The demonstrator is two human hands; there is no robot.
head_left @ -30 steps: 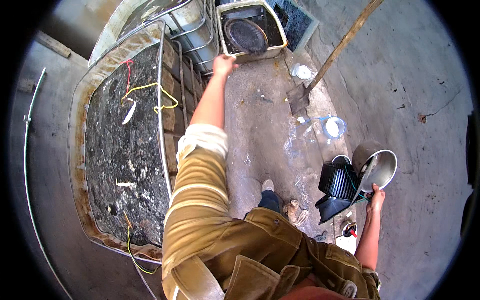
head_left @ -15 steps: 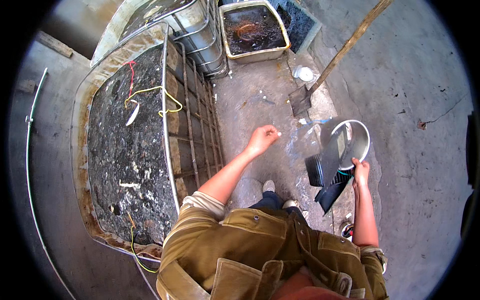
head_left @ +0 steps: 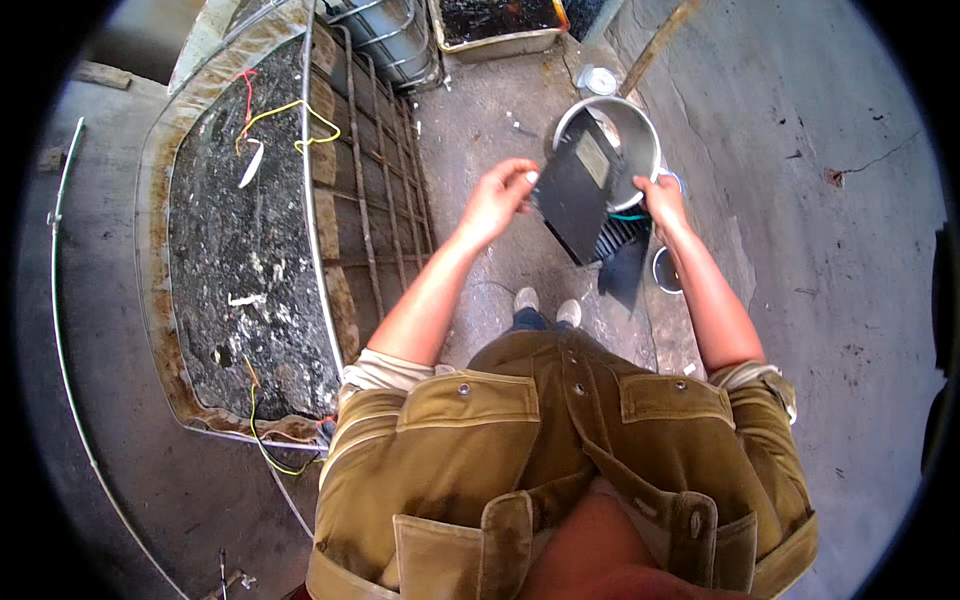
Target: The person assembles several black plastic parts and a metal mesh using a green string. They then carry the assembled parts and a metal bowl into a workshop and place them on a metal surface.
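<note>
Head view, pot: one metal pot [head_left: 645,140], round, smooth and shiny inside, is held up in front of the body, its mouth turned upward.
Right hand: the pot's lower right rim is gripped by the right hand [head_left: 664,203], fingers closed on it.
Black pieces: three are counted; a flat panel [head_left: 572,212] with one pale rectangle is overlapped on the pot's mouth, and a ribbed piece [head_left: 618,236] and a flat dark sheet [head_left: 626,272] are seen below.
Left hand: the left hand [head_left: 497,202] is set at the panel's left edge, fingers curled; whether anything is pinched cannot be told.
Tank: one large tank [head_left: 240,260] at left is filled with a rough black, pale-flecked mass; its right side is barred with metal.
Cords: one red cord [head_left: 248,95] and two yellow lengths are counted.
Tub: one pale-rimmed tub [head_left: 505,43] is filled with dark, glossy matter.
Shoes: two pale shoes [head_left: 526,298] are seen on the floor.
</note>
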